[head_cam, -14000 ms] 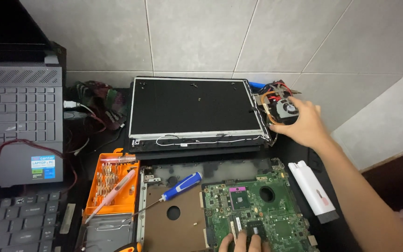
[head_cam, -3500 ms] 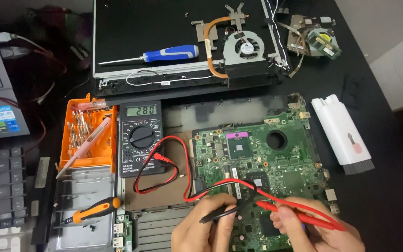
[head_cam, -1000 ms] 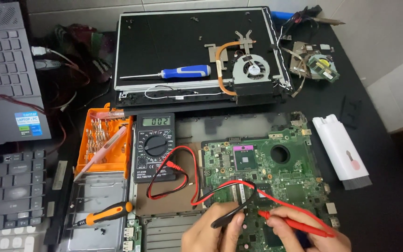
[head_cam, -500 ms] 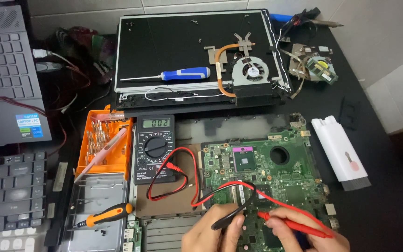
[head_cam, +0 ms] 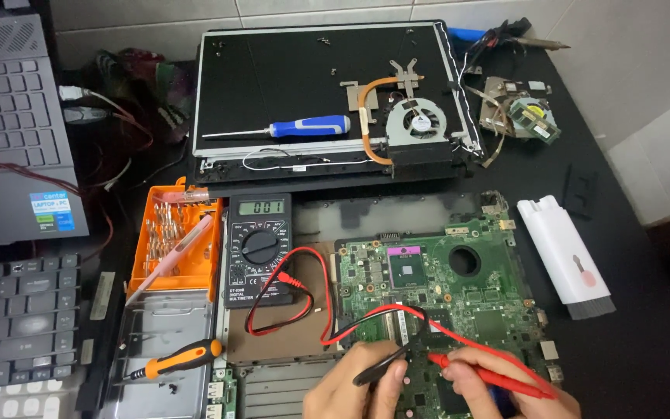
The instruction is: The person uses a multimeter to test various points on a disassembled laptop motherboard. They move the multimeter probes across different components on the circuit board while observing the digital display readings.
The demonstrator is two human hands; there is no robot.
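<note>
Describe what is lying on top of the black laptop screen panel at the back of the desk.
On the black screen panel lie a blue-handled screwdriver, a cooling fan with copper heat pipe and a few loose screws. Whatever is beneath the fan is covered.

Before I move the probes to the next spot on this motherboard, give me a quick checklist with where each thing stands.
1. Black probe gripped in left hand: ok.
2. Red probe gripped in right hand: ok.
3. Both tips down on the green motherboard: look so, exact contact cannot tell.
4. Multimeter display lit and facing you: ok.
5. Red and black leads plugged into the meter: ok.
6. Leads off the board: not ok, they cross its left part.
</note>
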